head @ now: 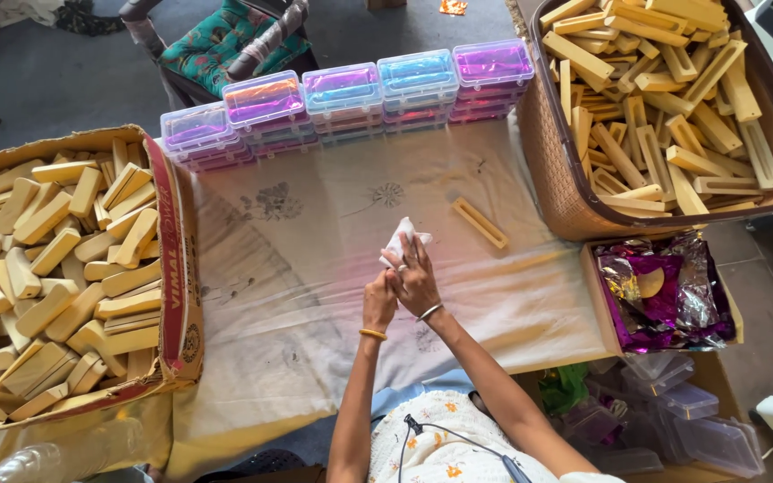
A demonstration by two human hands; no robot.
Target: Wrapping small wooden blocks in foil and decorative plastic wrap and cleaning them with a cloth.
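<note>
Head view shows us both our left hand point(378, 300) and right hand point(415, 275) gripping a white cloth point(402, 238) near a wooden block point(480, 223).

Soft white cloth point(402, 240) crumples against the right hand point(415, 282). Beside it, the block point(480, 223) is matt pale wood. Beneath the hand, the sheet point(315, 268) is creased, stained fabric. Beyond, boxes point(342, 89) are glossy clear plastic.

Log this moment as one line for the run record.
left hand: against right hand | right hand: holding white cloth | wooden block: lying apart on table sheet
</note>
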